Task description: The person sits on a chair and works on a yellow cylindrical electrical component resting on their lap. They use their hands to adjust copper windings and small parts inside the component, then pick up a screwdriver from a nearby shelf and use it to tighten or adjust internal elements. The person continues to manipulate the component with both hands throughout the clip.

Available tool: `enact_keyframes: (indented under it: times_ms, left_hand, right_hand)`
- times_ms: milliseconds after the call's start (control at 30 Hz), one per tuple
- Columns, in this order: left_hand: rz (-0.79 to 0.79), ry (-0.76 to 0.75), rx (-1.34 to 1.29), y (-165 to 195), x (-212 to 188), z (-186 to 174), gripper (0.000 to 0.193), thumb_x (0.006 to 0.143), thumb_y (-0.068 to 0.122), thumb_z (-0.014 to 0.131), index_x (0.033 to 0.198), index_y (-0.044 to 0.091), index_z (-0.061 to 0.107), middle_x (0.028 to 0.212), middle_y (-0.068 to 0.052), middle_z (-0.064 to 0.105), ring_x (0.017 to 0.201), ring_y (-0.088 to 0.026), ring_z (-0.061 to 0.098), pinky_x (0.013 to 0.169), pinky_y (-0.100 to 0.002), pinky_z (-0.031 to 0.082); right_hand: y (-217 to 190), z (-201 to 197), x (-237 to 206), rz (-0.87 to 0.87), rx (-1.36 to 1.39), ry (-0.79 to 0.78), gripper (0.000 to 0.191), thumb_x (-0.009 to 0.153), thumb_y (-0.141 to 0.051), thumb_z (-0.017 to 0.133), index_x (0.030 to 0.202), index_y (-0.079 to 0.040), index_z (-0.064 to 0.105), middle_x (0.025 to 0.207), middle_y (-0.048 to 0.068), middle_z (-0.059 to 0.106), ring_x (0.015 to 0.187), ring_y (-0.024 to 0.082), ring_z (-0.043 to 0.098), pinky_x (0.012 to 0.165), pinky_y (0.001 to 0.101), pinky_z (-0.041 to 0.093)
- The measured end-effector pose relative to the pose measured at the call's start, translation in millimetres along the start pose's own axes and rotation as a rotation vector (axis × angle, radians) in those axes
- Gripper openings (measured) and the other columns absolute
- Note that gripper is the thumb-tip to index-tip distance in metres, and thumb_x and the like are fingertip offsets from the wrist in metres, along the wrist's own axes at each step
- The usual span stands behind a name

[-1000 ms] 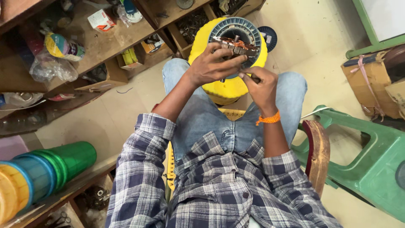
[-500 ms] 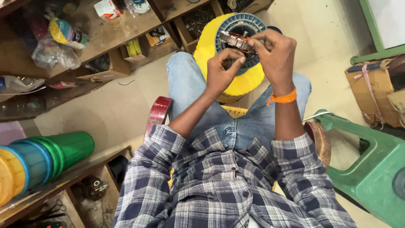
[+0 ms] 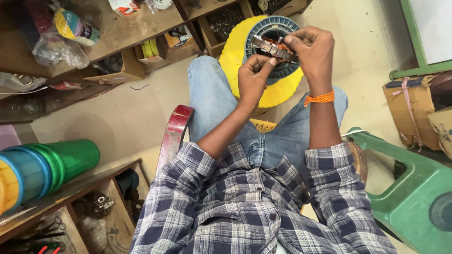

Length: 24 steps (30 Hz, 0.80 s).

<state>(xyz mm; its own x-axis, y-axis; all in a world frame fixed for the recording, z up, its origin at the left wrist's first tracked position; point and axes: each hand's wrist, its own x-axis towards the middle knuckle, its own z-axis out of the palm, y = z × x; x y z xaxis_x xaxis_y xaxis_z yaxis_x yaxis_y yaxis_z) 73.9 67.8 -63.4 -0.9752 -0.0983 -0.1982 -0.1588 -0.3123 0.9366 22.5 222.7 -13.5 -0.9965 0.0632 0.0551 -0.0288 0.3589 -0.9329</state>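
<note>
Both hands have risen to upper centre: my left hand (image 3: 252, 77) and right hand (image 3: 314, 51) grip the stator (image 3: 272, 47) over the yellow spool (image 3: 245, 42).

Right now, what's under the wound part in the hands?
Beneath the copper-wound part, held by left hand and right hand, lies a yellow spool with a dark hub. The spool's middle is covered.

Compared with a second ago, both hands sit higher over the yellow spool (image 3: 245, 49): the right hand (image 3: 314, 49) now grips the wound motor part (image 3: 273, 47) from above, and the left hand (image 3: 253, 79) pinches its near edge from below
</note>
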Motion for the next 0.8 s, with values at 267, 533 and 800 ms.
enact_keyframes:
  times_ms: [267, 533, 800]
  left_hand:
    - [0.973, -0.105, 0.791, 59, -4, -8, 0.039, 0.091, 0.013, 0.08, 0.124, 0.016, 0.061, 0.117, -0.004, 0.069, 0.107, -0.024, 0.062, 0.096, -0.037, 0.049]
    - [0.889, -0.709, 0.863, 81, 56, -19, 0.078, 0.094, 0.02, 0.083, 0.159, 0.023, 0.041, 0.117, 0.004, 0.071, 0.1, -0.022, 0.058, 0.098, -0.035, 0.051]
    - [0.934, -0.706, 0.897, 72, 55, -18, 0.065, 0.094, 0.025, 0.082, 0.151, 0.02, 0.051, 0.115, 0.006, 0.069, 0.098, -0.023, 0.055, 0.095, -0.035, 0.052]
  right_hand:
    - [11, -30, -20, 0.154, 0.14, 0.079, 0.009, 0.093, -0.004, 0.082, 0.097, 0.002, 0.077, 0.076, -0.004, 0.066, 0.063, 0.0, 0.05, 0.054, 0.0194, 0.034]
    - [-9, -44, -48, 0.173, 0.203, 0.052, 0.007, 0.094, -0.004, 0.082, 0.096, 0.001, 0.077, 0.075, -0.008, 0.06, 0.064, -0.002, 0.043, 0.055, 0.0198, 0.028]
    - [-22, -17, -74, -0.063, -0.115, 0.052, 0.008, 0.093, -0.002, 0.08, 0.099, 0.001, 0.075, 0.075, 0.005, 0.065, 0.064, 0.006, 0.051, 0.056, 0.0259, 0.04]
